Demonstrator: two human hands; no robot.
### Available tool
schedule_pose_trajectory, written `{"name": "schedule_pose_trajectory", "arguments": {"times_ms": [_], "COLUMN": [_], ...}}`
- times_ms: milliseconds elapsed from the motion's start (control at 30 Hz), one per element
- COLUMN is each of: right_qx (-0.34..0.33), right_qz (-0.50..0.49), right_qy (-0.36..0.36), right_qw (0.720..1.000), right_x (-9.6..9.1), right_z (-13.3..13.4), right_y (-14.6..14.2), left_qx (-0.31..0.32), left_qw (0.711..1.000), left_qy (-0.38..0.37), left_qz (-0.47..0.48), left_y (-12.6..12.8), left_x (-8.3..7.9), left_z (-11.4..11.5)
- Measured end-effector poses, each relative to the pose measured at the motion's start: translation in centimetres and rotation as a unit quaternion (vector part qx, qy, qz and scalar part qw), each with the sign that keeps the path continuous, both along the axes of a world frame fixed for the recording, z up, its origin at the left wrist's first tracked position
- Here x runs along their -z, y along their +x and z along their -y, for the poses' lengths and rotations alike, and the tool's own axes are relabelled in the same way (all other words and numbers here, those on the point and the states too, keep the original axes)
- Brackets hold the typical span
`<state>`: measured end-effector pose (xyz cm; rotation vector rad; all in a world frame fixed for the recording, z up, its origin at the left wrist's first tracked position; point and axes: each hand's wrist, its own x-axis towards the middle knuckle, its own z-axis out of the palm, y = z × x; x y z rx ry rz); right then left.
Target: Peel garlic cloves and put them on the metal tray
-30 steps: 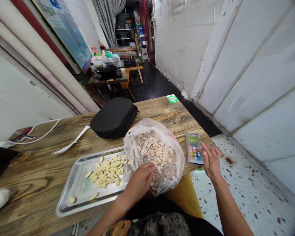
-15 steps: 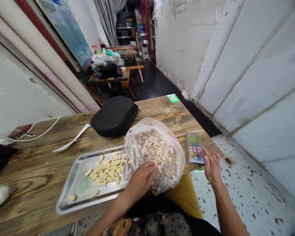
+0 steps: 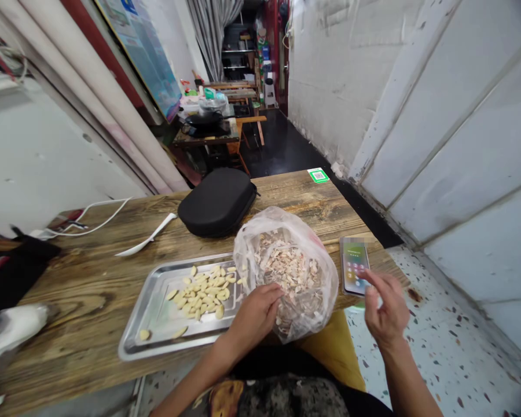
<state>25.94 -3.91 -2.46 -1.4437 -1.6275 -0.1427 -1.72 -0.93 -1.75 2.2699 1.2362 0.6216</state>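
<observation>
My left hand (image 3: 258, 310) lies over the near left rim of a clear plastic bag (image 3: 327, 289) full of pale, papery garlic skins (image 3: 290, 263). Its fingers are pressed together in a pinch; what they hold, if anything, is hidden. Left of the bag, peeled garlic cloves (image 3: 204, 292) are spread on a metal tray (image 3: 132, 324). At the table's right edge lies a smartphone (image 3: 351, 255) with a number keypad lit on its screen. My right hand (image 3: 388, 307) holds nothing, its index finger stretched to the keypad and the other fingers partly bent.
Behind the tray are a black zip case (image 3: 217, 202) and a white plastic utensil (image 3: 145, 238). White cables (image 3: 93, 226) run along the left back of the wooden table (image 3: 82, 289). A green code sticker (image 3: 318, 175) marks the far right corner. A white wall stands to the right.
The view has turned a little left. My right index finger has shifted on the phone's keypad, and the hand has turned. My left hand stays pinched at the bag.
</observation>
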Motion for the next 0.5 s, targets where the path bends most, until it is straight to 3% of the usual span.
{"name": "schedule_pose_trajectory", "arguments": {"times_ms": [67, 167, 233, 300, 500], "right_qx": [-0.081, -0.151, -0.111, -0.051, 0.036], "right_qz": [0.045, 0.145, 0.227, 0.277, 0.297], "right_qy": [-0.038, -0.199, -0.298, -0.349, -0.391], "right_qw": [0.995, 0.957, 0.921, 0.894, 0.870], "right_x": [-1.2, -1.3, -0.7, -0.2, -0.1], "right_z": [-1.1, -3.3, -4.8, -6.1, -6.8], "right_y": [-2.9, -7.1, -8.9, -9.7, -9.6], "left_qx": [0.001, 0.002, -0.003, -0.004, 0.026], "left_qw": [1.000, 1.000, 1.000, 1.000, 0.996], "left_qy": [-0.003, -0.001, 0.006, 0.013, 0.034], "left_qz": [0.006, 0.005, 0.002, -0.003, -0.080], "left_y": [0.1, 0.0, -0.2, -0.4, 0.8], "left_x": [0.1, 0.0, 0.0, 0.0, 0.3], "left_z": [0.0, 0.1, 0.1, -0.1, -2.8]}}
